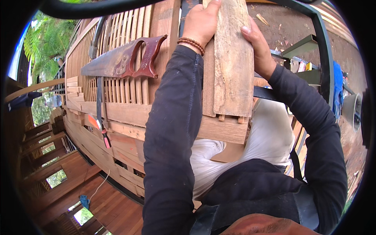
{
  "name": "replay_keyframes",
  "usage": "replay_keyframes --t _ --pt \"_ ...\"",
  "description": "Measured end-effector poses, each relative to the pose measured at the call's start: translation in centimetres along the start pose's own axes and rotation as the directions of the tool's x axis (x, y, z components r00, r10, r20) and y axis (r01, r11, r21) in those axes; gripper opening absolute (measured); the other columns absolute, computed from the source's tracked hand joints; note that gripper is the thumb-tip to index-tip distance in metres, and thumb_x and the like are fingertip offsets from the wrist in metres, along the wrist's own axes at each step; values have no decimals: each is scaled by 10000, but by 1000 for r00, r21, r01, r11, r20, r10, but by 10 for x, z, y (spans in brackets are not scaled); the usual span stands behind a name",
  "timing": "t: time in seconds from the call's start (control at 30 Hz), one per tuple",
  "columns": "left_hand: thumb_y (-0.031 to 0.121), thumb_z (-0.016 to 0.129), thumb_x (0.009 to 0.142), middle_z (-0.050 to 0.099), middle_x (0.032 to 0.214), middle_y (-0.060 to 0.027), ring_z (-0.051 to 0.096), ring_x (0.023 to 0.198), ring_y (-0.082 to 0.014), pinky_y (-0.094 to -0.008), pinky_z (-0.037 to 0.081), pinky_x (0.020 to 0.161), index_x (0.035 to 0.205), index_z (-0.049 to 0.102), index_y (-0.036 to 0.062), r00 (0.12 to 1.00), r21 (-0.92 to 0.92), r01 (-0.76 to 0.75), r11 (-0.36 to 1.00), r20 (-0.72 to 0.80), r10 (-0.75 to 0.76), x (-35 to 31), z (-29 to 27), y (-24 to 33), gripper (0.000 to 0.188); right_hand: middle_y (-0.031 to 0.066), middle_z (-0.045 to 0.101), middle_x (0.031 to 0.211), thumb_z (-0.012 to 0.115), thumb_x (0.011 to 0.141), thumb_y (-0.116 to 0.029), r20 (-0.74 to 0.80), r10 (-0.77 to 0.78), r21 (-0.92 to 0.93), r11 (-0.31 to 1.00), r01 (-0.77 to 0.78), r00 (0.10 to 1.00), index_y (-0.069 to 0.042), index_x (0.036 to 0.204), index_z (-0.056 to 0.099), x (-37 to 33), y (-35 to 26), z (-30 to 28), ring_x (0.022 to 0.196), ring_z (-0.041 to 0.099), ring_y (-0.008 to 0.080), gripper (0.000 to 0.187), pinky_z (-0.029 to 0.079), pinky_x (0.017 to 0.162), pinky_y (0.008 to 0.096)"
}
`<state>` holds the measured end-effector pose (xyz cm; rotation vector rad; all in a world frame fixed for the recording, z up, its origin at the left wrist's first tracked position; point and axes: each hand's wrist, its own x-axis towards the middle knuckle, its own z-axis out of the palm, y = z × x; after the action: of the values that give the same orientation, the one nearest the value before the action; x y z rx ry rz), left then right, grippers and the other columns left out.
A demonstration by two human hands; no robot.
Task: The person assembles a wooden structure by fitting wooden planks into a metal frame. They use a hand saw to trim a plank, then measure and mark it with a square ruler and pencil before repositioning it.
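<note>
A rough, pale wooden plank [234,70] lies lengthwise in front of me over other boards. My left hand [200,24] grips its left edge near the far end. From the right side my right hand [259,51] holds the opposite edge, its thumb against the plank and its other fingers partly hidden. Small wooden pegs or strips show under the plank's near end. Left of my left forearm, a handsaw [107,62] with a dark red handle rests on a slatted wooden panel [131,23].
A tool with a red and black handle [105,139] hangs by the panel's near edge, beside a dark metal bar [99,102]. A black metal frame [327,58] stands at right, with a grey bucket [351,111] beyond. Wood chips litter the ground at far right.
</note>
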<state>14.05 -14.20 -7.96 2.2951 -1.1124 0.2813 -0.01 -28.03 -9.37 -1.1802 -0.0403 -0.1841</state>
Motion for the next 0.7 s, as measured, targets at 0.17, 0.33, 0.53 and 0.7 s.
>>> replay_keyframes --t 0.17,0.33,0.53,0.7 --pt "376 475 1076 705 996 -274 674 998 -398 -449 493 856 1051 702 -55 933 -434 350 830 89 -347 2 -12 18 488 135 492 1462 533 966 -439 5 15 27 1000 -16 1000 -54 1580 288 1 6 -6 1302 533 181 765 425 1098 345" --pt "350 496 1067 717 1002 -265 678 996 -370 -431 485 870 1035 702 -74 943 -459 316 831 57 -327 2 -11 14 471 138 488 1463 532 967 -439 31 19 -6 1000 -18 999 -55 1590 272 1 5 -8 1302 532 183 777 423 1101 345" --pt "328 521 1060 722 951 -230 680 934 -307 -409 492 834 1014 699 -82 915 -515 381 768 87 -395 3 -14 21 449 90 565 1406 613 990 -329 48 12 204 979 -21 999 25 1500 407 3 16 -11 1263 544 155 655 434 1079 325" --pt "319 527 1058 717 899 -210 679 897 -297 -399 495 821 988 704 -76 935 -465 335 820 58 -349 0 -15 15 438 90 600 1356 610 990 -322 80 74 170 982 -87 994 43 1454 465 1 4 -8 1223 567 142 607 460 1039 316"
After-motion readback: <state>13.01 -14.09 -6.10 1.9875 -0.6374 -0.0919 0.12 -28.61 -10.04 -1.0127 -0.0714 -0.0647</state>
